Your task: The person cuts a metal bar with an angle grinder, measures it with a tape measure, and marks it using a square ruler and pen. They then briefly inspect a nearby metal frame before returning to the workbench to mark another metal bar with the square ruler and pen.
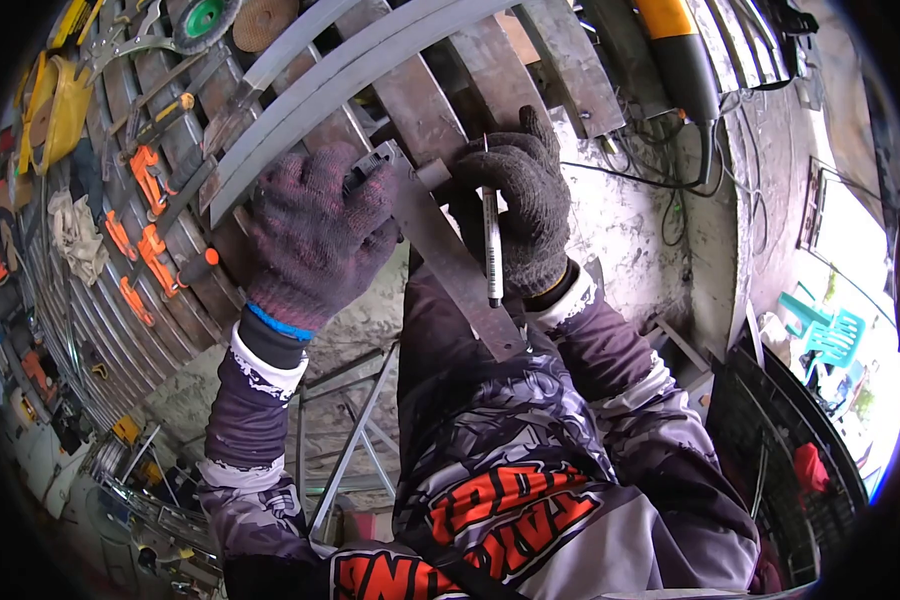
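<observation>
My left hand (pixel 320 235), in a dark reddish work glove, is closed around the upper end of a steel ruler (pixel 455 250). A small grey metal block (pixel 374 160) shows between its thumb and fingers at that end. The ruler slants down toward my lap, and a small hole shows near its lower end. My right hand (pixel 525 205), in a dark grey glove, grips a white marker pen (pixel 492 250) that stands nearly upright in this view, across the ruler's right side. A short metal piece (pixel 434 175) lies between the ruler and the right fingers.
Long grey metal bars (pixel 320 85) cross the slatted steel bench ahead. Orange clamps (pixel 153 258), a rag (pixel 75 235) and a green-centred disc (pixel 204 20) lie at the left. An orange power tool (pixel 675 40) with its cord is at upper right; a teal chair (pixel 832 335) stands beyond.
</observation>
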`<move>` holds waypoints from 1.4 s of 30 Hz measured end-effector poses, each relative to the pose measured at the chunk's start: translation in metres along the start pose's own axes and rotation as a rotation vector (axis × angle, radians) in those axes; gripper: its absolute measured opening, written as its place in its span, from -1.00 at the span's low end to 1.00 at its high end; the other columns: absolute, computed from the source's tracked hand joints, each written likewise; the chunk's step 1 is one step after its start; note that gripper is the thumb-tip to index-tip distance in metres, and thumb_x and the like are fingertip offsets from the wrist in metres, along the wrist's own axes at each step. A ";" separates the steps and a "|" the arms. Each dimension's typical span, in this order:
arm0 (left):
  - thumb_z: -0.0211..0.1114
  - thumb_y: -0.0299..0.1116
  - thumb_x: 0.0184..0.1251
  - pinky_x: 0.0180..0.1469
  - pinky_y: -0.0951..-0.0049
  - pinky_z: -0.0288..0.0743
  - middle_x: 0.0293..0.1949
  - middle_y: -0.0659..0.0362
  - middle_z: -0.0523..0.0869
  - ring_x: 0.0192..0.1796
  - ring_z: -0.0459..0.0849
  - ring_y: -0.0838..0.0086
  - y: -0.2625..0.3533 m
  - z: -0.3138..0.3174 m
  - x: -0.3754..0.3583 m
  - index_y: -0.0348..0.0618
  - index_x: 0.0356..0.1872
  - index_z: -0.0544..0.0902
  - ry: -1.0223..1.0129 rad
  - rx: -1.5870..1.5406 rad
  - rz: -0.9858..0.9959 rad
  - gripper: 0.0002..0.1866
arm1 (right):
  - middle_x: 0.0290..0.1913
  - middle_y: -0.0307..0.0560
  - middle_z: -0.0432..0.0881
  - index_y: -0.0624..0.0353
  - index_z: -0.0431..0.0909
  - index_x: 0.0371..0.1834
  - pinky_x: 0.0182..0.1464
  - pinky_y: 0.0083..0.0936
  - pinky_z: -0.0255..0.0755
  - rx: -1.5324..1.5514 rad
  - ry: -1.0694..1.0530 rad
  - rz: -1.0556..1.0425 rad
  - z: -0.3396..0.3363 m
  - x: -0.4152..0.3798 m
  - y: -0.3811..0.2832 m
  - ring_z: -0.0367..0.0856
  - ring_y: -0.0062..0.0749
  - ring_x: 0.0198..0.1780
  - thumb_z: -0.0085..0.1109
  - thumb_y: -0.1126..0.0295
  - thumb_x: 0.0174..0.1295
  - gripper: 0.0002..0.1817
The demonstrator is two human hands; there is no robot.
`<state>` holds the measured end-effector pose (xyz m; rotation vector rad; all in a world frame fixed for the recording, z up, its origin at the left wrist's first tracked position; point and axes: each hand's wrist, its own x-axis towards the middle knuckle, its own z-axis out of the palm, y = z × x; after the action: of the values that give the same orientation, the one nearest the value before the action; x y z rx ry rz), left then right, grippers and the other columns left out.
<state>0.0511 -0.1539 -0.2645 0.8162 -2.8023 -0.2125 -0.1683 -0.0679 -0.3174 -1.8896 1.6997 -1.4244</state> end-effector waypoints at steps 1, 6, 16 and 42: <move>0.47 -0.33 0.00 0.06 -0.04 0.43 0.05 0.05 0.56 0.02 0.56 0.01 0.001 0.000 0.001 0.13 0.18 0.54 -0.019 0.015 -0.010 -0.40 | -0.22 -0.07 0.76 0.07 0.72 -0.14 0.42 0.20 0.36 0.009 0.012 -0.029 0.001 0.000 0.001 0.73 0.02 -0.03 0.55 0.39 -0.02 -0.67; 0.47 -0.33 0.00 0.03 -0.02 0.44 0.09 0.07 0.56 0.00 0.56 0.03 0.001 0.005 0.000 0.22 0.24 0.60 -0.002 0.043 0.015 -0.36 | -0.22 -0.11 0.78 0.06 0.73 -0.13 0.43 0.16 0.38 0.066 -0.029 0.020 -0.006 0.004 -0.003 0.75 -0.01 -0.07 0.55 0.42 -0.03 -0.67; 0.49 -0.33 0.01 0.05 0.00 0.48 0.12 0.09 0.56 0.02 0.53 0.04 0.008 0.006 0.006 0.27 0.26 0.66 -0.013 0.071 0.006 -0.35 | -0.25 -0.09 0.79 0.07 0.73 -0.16 0.34 0.07 0.48 0.142 -0.031 0.089 -0.010 0.005 -0.001 0.75 0.00 -0.16 0.54 0.46 -0.02 -0.69; 0.54 -0.12 0.02 0.00 -0.08 0.43 0.11 0.05 0.52 0.04 0.48 0.06 0.008 0.013 0.008 0.35 0.33 0.54 -0.037 0.072 0.021 -0.27 | -0.27 -0.05 0.74 0.05 0.75 -0.12 0.10 -0.05 0.50 0.087 -0.071 -0.011 -0.013 0.002 0.011 0.69 0.07 -0.14 0.46 0.38 0.00 -0.69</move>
<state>0.0373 -0.1505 -0.2746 0.8068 -2.8666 -0.1253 -0.1856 -0.0679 -0.3180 -1.8827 1.5710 -1.3942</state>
